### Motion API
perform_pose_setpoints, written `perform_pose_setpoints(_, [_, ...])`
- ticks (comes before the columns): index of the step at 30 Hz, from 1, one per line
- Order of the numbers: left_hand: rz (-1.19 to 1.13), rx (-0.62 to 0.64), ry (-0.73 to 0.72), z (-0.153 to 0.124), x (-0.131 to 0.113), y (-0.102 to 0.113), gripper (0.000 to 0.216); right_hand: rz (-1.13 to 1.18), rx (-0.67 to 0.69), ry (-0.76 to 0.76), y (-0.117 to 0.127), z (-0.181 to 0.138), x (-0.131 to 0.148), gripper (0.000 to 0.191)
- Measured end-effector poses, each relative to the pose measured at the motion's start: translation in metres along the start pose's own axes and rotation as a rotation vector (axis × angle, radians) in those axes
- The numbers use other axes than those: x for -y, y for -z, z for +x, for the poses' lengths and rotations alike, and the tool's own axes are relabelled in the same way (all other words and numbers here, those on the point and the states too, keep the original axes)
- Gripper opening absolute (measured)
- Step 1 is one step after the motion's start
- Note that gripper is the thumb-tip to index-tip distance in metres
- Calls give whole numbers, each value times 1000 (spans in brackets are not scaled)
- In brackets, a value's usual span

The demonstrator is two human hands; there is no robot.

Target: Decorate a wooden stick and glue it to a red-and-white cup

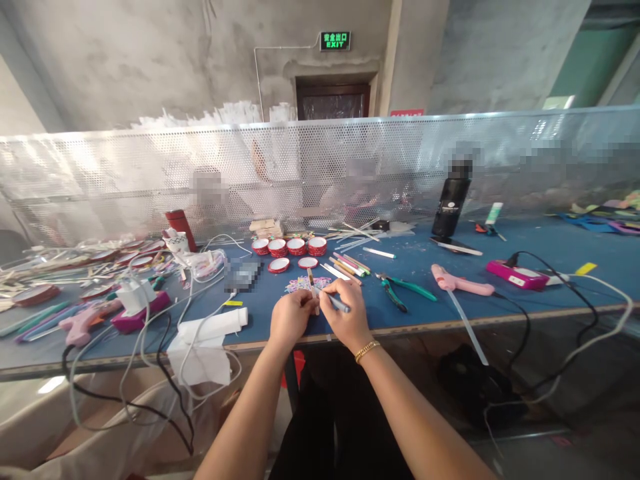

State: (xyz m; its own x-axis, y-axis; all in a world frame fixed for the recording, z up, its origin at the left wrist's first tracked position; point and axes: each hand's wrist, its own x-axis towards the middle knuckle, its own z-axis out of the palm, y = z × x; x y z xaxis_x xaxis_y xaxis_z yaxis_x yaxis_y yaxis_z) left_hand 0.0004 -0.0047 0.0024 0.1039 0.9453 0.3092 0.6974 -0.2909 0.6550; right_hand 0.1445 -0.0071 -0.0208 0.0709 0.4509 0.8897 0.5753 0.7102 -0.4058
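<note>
- Two hands are meeting at the near edge of the blue table (550, 247) — the left hand (290, 319) is pinching a thin wooden stick (313, 288) that is lying flat and running away from the person, and the right hand (345, 319) is gripping a grey pen (339, 305) with fingers pressed together around it, its tip seeming to rest on the stick
- The stick is looking light, stiff and easy to snap, so I judge it is best held near its close end and pressed flat against the table; the pen is looking slim and smooth, best held low near the tip
- Just beyond the stick a small pile of coloured bits (300, 285) is lying, too small to tell apart
- Further back, red-rimmed round lids (289, 247) are sitting in a row, with coloured markers (350, 265) fanning out to their right
- To the right, green-handled pliers (400, 288) and a pink glue gun (460, 280) are resting on the table, well apart from the hands
- A black bottle (453, 203) is standing near the perforated metal screen (150, 180); its white label is showing but is too small to read
- On the wall above, a green sign (335, 41) is glowing and reading "EXIT" under Chinese characters
</note>
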Motion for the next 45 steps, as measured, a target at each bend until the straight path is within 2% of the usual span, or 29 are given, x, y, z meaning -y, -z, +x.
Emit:
perform_pose_setpoints(8, [-10,10,14,0,-2,1,23,-22,-51,-32,-2,-2,-3,15])
perform_pose_setpoints(15, [-6,4,10,-1,-3,2,24,-4,-13,6,0,0,0,15])
perform_pose_setpoints(22, [-8,10,17,-1,-3,2,24,-17,-49,-35,-2,-2,-2,15])
perform_pose_setpoints(31, [0,6,15,-1,-3,2,25,-6,-26,7,-1,-1,0,14])
perform_pose_setpoints(37, [5,19,16,0,-2,2,23,-10,-55,-35,-2,-2,-1,14])
perform_pose_setpoints(45, [8,5,11,-1,-3,2,24,-15,-18,4,0,0,2,15])
